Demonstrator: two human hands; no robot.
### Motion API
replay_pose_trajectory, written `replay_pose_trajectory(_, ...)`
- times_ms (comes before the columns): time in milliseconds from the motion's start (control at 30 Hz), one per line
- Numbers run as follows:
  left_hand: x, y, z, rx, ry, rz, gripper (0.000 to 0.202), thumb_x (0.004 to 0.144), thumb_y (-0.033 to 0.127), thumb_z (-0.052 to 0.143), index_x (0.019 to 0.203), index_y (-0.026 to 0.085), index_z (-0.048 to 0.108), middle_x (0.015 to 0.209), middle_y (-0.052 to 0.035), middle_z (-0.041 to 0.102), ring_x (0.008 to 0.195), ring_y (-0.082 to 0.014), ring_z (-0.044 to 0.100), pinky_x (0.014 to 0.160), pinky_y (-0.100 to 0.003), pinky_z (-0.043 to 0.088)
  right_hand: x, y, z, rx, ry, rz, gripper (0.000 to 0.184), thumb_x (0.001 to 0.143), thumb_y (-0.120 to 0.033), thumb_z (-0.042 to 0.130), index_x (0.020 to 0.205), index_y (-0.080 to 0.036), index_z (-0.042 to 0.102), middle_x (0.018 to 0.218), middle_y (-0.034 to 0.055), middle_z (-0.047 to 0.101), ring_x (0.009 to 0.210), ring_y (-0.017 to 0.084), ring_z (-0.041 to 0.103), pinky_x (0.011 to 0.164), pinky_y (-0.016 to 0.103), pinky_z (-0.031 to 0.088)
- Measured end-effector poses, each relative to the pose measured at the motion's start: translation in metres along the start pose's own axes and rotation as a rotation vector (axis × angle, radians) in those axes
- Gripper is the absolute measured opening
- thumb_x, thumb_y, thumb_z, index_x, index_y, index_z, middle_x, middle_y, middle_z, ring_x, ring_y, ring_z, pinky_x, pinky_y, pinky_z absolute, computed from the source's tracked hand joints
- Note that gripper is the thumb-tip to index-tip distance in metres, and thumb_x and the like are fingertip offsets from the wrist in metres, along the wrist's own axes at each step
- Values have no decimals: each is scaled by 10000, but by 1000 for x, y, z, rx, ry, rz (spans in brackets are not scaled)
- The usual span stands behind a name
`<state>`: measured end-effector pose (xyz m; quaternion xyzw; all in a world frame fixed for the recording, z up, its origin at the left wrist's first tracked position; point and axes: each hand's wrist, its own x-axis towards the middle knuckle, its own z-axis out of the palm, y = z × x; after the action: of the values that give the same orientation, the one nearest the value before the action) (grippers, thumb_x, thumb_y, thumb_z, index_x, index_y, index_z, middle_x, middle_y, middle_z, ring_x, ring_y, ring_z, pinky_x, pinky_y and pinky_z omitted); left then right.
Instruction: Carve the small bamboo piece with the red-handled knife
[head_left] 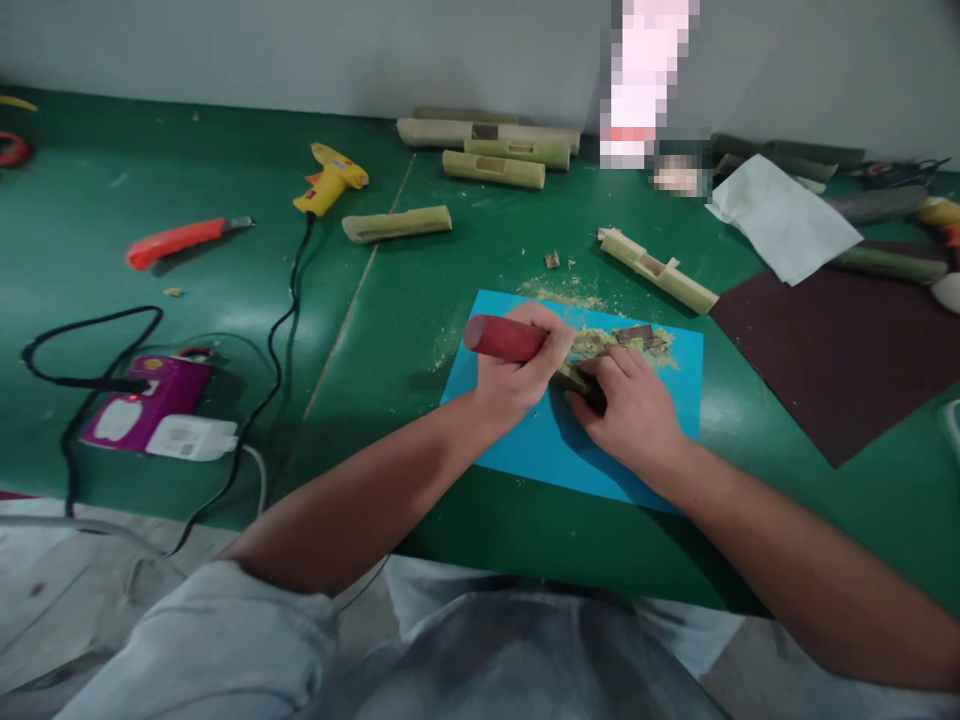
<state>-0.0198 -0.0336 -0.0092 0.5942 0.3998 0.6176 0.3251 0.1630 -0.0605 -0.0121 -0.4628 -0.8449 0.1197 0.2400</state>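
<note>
My left hand (pixel 525 365) is closed around a tool with a thick, round red handle (pixel 504 339); its working end is hidden by my fingers. My right hand (pixel 634 400) grips a short, dark green-brown bamboo piece (pixel 577 381), fingers over its top and thumb on the near side. Both hands are close together above a blue sheet (pixel 517 445). Yellowish shavings (pixel 596 343) and a brown chip (pixel 634 336) lie just beyond my right fingers on the sheet.
A cut bamboo tube (pixel 656 270) lies behind the sheet, with several more (pixel 493 169) near the wall. Leftward are a yellow glue gun (pixel 328 183), a red-handled cutter (pixel 180 243) and a purple power block (pixel 150 405) with cables. A brown sheet (pixel 832 365) and white paper (pixel 784 215) lie rightward.
</note>
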Motion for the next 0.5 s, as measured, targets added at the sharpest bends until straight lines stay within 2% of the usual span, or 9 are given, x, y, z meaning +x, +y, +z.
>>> replay_pose_trajectory(267, -1, 2, -1, 41, -15, -36, 546, 995, 694, 741, 734, 219, 674, 756, -18, 672, 702, -148, 636, 682, -339, 544, -1, 0, 1, 10, -1, 5, 152, 1008, -350, 665, 1019, -203, 700, 1001, 127, 716, 992, 325, 660, 851, 474, 546)
replay_pose_trajectory(500, 0, 2, 0, 35, -11, -4, 516, 1007, 650, 746, 729, 219, 686, 739, -23, 669, 688, -156, 626, 662, -343, 534, -1, 0, 2, 18, -1, 6, 145, 1013, -344, 665, 1022, -206, 705, 1002, 122, 717, 979, 315, 659, 849, 466, 542)
